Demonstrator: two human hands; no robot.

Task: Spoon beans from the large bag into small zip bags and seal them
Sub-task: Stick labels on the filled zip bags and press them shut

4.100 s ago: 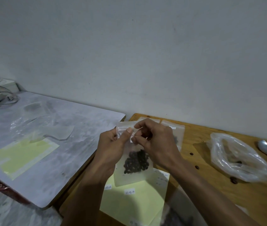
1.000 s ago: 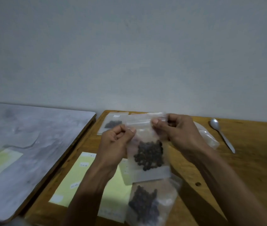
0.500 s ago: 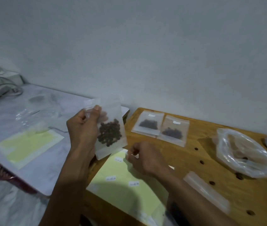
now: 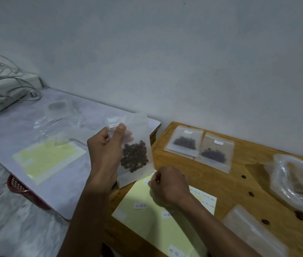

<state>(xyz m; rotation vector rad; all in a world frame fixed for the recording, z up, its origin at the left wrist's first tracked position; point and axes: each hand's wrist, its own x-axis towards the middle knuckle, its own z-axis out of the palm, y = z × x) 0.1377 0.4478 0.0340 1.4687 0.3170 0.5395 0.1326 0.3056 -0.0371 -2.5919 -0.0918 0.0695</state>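
- A small frosted zip bag (image 4: 135, 149), upright in the air, a clump of dark beans (image 4: 134, 157) in its lower half.
- Two more filled zip bags (image 4: 198, 148) lie flat side by side on my wooden table.
- The large clear bag (image 4: 295, 184) sits crumpled at right.

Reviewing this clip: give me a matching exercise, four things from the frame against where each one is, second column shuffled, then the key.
Things
1. zip bag with beans
2. two filled bags
3. large bag
4. right hand

Places
A. flat on the wooden table near the wall
B. on the yellow label sheet
C. held up by the left hand
D. crumpled at the table's right edge

Pairs: 1-C, 2-A, 3-D, 4-B
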